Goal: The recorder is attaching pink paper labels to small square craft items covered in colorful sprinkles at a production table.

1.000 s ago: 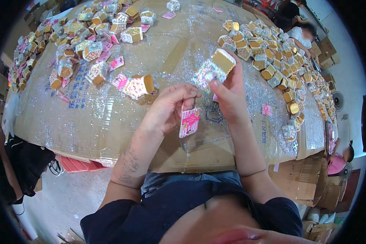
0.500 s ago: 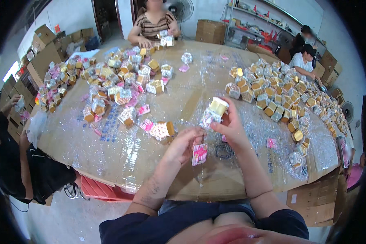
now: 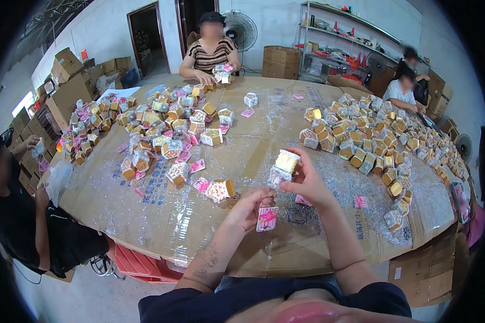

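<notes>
Above the cardboard-covered table, my right hand (image 3: 310, 184) grips a small house-shaped ornament (image 3: 285, 162), its pale gold base up and its glittery white part below. My left hand (image 3: 248, 209) is just left of it, fingertips pinched together. A pink printed hang tag (image 3: 267, 219) dangles below those fingers, apparently by a thin loop too fine to make out clearly. Left of my hands lies another ornament (image 3: 219, 190) on its side with a pink tag (image 3: 201, 184) beside it. A loose pink tag (image 3: 303, 200) is partly behind my right wrist.
A heap of untagged-looking ornaments (image 3: 380, 129) spreads over the right side of the table (image 3: 242, 140). To the left is a pile of ornaments with pink tags (image 3: 183, 156). Co-workers sit across, at left and at far right. A red plastic stool (image 3: 145, 264) stands under the near-left edge.
The view has tilted up, so the table and people sit lower in the picture. Both hands keep their grips and stay close together, with the tag still hanging from the left.
</notes>
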`<state>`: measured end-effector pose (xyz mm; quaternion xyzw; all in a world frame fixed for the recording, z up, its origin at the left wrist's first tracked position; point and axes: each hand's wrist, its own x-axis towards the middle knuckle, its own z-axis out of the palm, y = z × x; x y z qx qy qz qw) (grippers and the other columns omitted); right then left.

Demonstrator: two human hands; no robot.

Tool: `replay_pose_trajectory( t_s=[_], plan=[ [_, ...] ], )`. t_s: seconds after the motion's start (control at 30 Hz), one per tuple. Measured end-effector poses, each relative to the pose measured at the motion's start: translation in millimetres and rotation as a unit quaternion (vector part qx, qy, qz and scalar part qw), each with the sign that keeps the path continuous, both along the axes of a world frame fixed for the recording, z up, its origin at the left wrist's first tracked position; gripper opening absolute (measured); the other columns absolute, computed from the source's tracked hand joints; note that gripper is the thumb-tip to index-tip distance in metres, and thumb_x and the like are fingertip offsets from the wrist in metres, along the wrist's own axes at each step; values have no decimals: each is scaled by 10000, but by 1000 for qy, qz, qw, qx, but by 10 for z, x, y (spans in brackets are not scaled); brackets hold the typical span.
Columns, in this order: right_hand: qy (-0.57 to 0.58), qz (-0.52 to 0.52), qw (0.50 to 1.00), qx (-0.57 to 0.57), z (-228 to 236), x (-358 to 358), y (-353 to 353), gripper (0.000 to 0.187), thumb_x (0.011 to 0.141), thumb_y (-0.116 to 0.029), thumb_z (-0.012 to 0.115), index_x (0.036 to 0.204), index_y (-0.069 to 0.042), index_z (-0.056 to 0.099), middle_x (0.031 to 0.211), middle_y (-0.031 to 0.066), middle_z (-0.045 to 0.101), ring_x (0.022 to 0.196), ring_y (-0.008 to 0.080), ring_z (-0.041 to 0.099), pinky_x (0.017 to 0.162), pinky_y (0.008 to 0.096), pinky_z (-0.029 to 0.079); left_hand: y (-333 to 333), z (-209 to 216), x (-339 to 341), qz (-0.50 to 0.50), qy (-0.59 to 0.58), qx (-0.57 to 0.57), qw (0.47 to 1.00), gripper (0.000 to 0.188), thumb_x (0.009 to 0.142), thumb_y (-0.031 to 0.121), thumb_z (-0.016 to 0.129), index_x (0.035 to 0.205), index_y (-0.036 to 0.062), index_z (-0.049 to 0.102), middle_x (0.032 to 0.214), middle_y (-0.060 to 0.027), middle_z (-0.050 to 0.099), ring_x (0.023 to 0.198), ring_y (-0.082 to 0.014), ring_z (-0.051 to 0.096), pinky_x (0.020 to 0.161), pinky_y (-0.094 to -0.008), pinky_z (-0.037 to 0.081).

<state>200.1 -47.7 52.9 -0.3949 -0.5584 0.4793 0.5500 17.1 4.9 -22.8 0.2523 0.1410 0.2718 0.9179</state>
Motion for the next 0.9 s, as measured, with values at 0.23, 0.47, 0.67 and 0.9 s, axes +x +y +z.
replay_pose_trajectory(
  t_s=[0.23,0.47,0.67,0.9],
  plan=[
    [-280,-181,924,186,-62,-121,-39,744,715,-110,805,1340,-52,405,1305,128,395,1201,226,470,990,357,421,-74,8,43,87,36,14,995,131,909,117,598,998,22,613,689,33,555,574,-80,529,622,-268,529],
    [-350,-281,862,236,-72,-195,-167,744,705,-147,809,1325,-44,411,1301,178,400,1208,315,450,1038,388,364,-53,-108,138,101,19,56,993,106,920,94,582,994,25,612,709,30,572,617,-62,555,553,-203,462],
    [-328,-216,903,173,39,-148,-164,728,728,-177,799,1326,-44,407,1282,180,416,1219,320,430,1029,389,359,-170,57,119,139,100,171,970,110,934,77,567,1004,12,621,752,0,610,632,-60,555,559,-206,453],
    [-260,-328,893,166,-182,-252,-119,728,729,-213,790,1309,-27,390,1222,221,424,1149,369,444,982,428,380,-259,101,148,206,149,289,923,119,955,90,575,1006,-3,628,751,-14,610,638,-76,555,571,-223,455]
  ],
)
